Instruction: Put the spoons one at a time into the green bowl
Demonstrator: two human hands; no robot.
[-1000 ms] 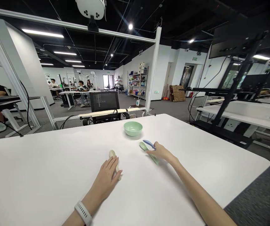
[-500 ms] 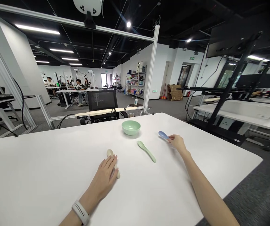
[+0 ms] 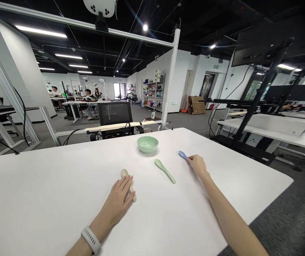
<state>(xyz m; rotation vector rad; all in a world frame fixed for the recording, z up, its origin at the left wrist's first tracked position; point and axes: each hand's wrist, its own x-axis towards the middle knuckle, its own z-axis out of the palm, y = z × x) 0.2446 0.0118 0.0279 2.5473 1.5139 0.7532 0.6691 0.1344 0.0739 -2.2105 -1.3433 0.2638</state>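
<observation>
Two narrow grips holding spoons: the right hand [image 3: 198, 165] pinching a blue spoon [image 3: 183, 154] by its handle, newly drawn well clear of the mint-green spoon [image 3: 165, 171] now lying alone on the white table [image 3: 61, 185], and the left hand [image 3: 119, 202] staying closed over a cream spoon [image 3: 124, 173]. Fingers hiding most of both handles, with the blue spoon's contact with the table hard to make out. Farther out, a mint-green bowl [image 3: 147, 145] sitting untouched, its inside mostly out of sight.
</observation>
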